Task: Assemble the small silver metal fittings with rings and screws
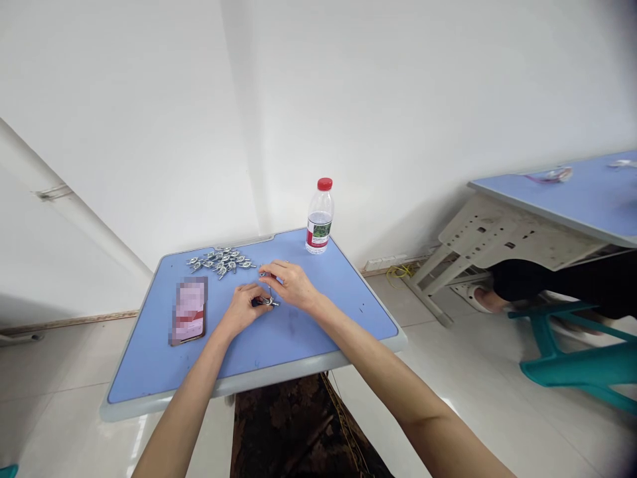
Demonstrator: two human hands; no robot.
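Head view, from left to right: we are noting a phone (190,309) lying on the blue table (308,345), with a pile of small metal parts (226,261) resting just behind it. We are observing the left hand (243,307) curling its fingers closely around a metal piece (270,302) at the tabletop. Just beside it, the right hand (287,282) is holding thumb and forefinger nearly together; whether they are gripping anything, we are unable to tell. Farther right, a red-capped bottle (318,229) is standing upright near the far edge.

Left fingers (253,291) curled | right fingers (273,268) bent | forearms (199,385) converging
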